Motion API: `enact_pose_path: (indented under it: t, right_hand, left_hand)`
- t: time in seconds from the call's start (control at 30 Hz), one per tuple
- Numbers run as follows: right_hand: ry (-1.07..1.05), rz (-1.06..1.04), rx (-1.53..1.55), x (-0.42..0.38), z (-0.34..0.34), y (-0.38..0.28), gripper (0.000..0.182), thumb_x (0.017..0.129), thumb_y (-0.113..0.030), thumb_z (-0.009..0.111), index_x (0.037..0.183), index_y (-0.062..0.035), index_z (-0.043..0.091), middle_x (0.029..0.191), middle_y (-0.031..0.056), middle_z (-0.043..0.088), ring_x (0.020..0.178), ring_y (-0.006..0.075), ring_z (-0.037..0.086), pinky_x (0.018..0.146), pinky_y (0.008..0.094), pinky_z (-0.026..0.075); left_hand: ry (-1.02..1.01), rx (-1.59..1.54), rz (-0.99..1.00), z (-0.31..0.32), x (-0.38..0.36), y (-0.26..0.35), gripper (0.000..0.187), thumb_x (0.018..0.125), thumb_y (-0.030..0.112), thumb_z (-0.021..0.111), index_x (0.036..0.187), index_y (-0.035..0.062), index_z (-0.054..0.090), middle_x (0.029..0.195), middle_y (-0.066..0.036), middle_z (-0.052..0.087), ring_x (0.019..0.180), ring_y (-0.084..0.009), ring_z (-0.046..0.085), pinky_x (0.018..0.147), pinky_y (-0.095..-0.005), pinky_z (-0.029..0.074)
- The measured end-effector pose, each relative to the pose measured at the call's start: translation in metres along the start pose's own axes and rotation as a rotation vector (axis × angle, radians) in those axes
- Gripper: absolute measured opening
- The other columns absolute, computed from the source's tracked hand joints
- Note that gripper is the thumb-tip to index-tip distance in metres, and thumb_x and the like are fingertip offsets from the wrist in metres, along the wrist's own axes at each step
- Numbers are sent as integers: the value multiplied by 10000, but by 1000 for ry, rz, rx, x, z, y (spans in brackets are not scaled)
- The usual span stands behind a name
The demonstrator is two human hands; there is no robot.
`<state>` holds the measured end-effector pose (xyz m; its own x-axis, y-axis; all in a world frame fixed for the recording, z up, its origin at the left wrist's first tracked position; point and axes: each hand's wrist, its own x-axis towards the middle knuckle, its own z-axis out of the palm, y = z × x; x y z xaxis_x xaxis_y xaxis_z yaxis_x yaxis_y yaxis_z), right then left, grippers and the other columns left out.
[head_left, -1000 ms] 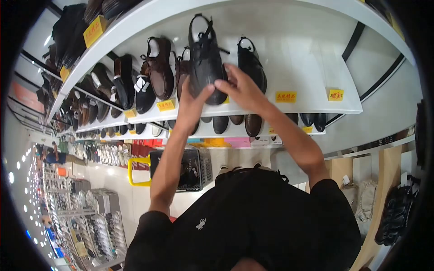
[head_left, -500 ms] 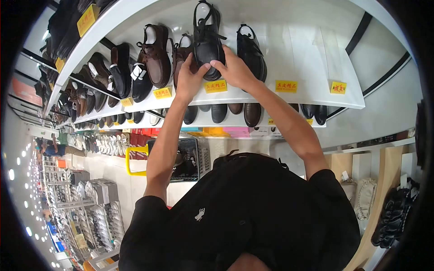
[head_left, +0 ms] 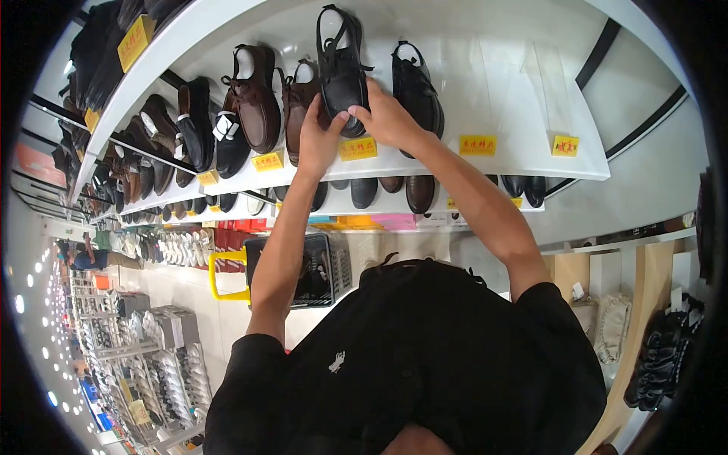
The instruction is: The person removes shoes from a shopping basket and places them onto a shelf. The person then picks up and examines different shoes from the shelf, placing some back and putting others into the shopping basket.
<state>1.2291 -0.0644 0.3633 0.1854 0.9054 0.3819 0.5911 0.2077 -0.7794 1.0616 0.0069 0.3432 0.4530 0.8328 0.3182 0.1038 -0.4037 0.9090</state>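
A black lace-up shoe (head_left: 343,85) with white stuffing at its opening rests on the white shelf, toe toward me. My left hand (head_left: 319,144) grips the left side of its toe, thumb on the front. On the opposite side my right hand (head_left: 392,121) is closed around the toe, and the two thumbs nearly meet. Just to the right stands another black lace-up shoe (head_left: 418,102). Left of my hands are a brown shoe (head_left: 298,98), partly hidden behind my left hand, and a larger brown lace-up shoe (head_left: 259,114). A yellow label card (head_left: 358,149) sits on the shelf edge below the toe.
More shoes line a lower shelf (head_left: 474,216). A black basket (head_left: 339,265) with a yellow handle (head_left: 213,274) stands below my left arm. Shoe racks (head_left: 163,334) fill the lower left, and a person (head_left: 91,256) is far off. Bags (head_left: 614,326) sit at right.
My view has turned slightly, so the shelf and shoes sit a little further left and lower. Both hands stay on the black shoe's toe.
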Motion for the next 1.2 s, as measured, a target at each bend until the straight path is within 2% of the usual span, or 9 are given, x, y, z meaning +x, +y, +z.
enact_pose_path:
  t: [0.2, 0.4, 0.6, 0.8, 0.9, 1.1, 1.13, 1.17, 1.2]
  right_hand:
    - [55, -71, -109, -5, 9, 8, 689, 938, -232, 638, 1403, 159, 314, 1222, 388, 555, 1121, 498, 588, 970, 484, 490]
    - [39, -29, -111, -8, 7, 10, 711, 939, -238, 638, 1411, 175, 304, 1250, 390, 531, 1156, 499, 570, 978, 463, 493]
    - [40, -72, -105, -4, 5, 13, 703, 932, -229, 643, 1399, 180, 314, 1267, 395, 509, 1164, 500, 566, 975, 464, 500]
    - [145, -197, -258, -26, 10, 7, 695, 910, -173, 656, 1403, 186, 322, 1382, 399, 405, 1285, 503, 464, 1091, 460, 407]
    - [154, -238, -238, -34, 9, 4, 681, 900, -145, 665, 1404, 177, 340, 1394, 371, 415, 1316, 493, 429, 1126, 450, 368]
    - [133, -199, -196, -37, 3, -5, 658, 888, -148, 692, 1381, 165, 391, 1402, 339, 427, 1295, 471, 452, 1116, 443, 380]
    - [152, -212, -203, -36, 5, -2, 645, 886, -148, 696, 1373, 160, 406, 1399, 340, 433, 1302, 468, 449, 1118, 439, 379]
    - [164, -216, -200, -35, 5, -1, 641, 886, -149, 697, 1371, 157, 411, 1395, 339, 439, 1297, 468, 454, 1116, 439, 382]
    - [171, -220, -195, -35, 6, 0, 637, 885, -150, 698, 1369, 154, 416, 1390, 338, 446, 1293, 468, 460, 1114, 440, 384]
  left_hand:
    - [86, -78, -42, 9, -11, -4, 737, 940, 149, 690, 1490, -127, 284, 1269, -226, 613, 1153, -214, 599, 998, -306, 468]
    - [54, -137, -67, 16, -14, 8, 703, 984, 155, 653, 1519, -88, 267, 1291, -168, 601, 1135, -177, 582, 998, -284, 455]
    - [58, -163, -60, 16, -11, 2, 708, 983, 159, 656, 1519, -89, 265, 1271, -175, 612, 1121, -177, 588, 988, -280, 461]
    - [138, -80, 8, 21, -12, -9, 700, 977, 178, 666, 1505, -91, 293, 1261, -176, 615, 1110, -181, 595, 975, -282, 470]
    - [169, -53, 23, 23, -14, -16, 682, 972, 189, 673, 1485, -97, 326, 1255, -181, 617, 1112, -187, 596, 972, -290, 474]
    - [214, -73, -35, 30, -23, 5, 632, 976, 208, 667, 1455, -89, 379, 1239, -189, 621, 1117, -194, 595, 962, -300, 477]
    - [250, -25, 37, 31, -21, 0, 621, 978, 215, 663, 1450, -85, 393, 1241, -192, 619, 1118, -203, 595, 969, -302, 471]
    - [250, -29, 38, 32, -23, -2, 649, 963, 240, 678, 1447, -81, 388, 1289, -231, 549, 1132, -264, 608, 953, -350, 507]
    - [262, -5, 39, 32, -24, -4, 650, 962, 245, 678, 1445, -81, 392, 1293, -236, 544, 1138, -268, 605, 955, -351, 506]
